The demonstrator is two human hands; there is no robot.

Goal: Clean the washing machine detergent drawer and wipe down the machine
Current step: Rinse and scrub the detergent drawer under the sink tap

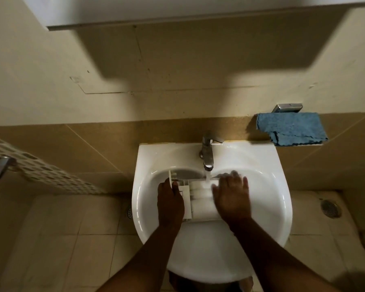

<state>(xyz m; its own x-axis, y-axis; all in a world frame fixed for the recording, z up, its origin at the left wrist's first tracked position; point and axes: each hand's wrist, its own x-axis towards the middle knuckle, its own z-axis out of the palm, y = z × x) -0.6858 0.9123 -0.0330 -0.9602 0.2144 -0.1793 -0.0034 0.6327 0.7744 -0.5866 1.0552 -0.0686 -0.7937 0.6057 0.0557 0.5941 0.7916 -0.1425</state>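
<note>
You're standing in a beige-tiled bathroom, looking straight down on a white wall-hung sink [278, 186] with a darker tan band of tile running behind it. The chrome tap [208, 152] at the far rim is running, and its stream of water [207, 178] is falling right onto the detergent drawer [198, 199], which is lying across the middle of the basin with its white compartments facing up. Your left hand [170, 202] is gripping the drawer's left end, fingers curled over the front panel and holding it steady. Your right hand [232, 197] is lying on the drawer's right end, fingers spread and pointing to the far side; it's blurred, and I can't tell whether it's clasping the plastic or just pressing flat on it. Both your forearms are reaching in from the near edge over the sink's front rim. Up on the right, a blue cloth [291, 128] is draped over a small shelf just beside the sink's far right corner, under a metal wall fitting [287, 107]. Off to the left, a white perforated basket [40, 171] is showing against the wall, well apart from the basin. A round floor drain [330, 208] is sitting in the tiles to the right, and a wide shadow is falling across the wall above.
</note>
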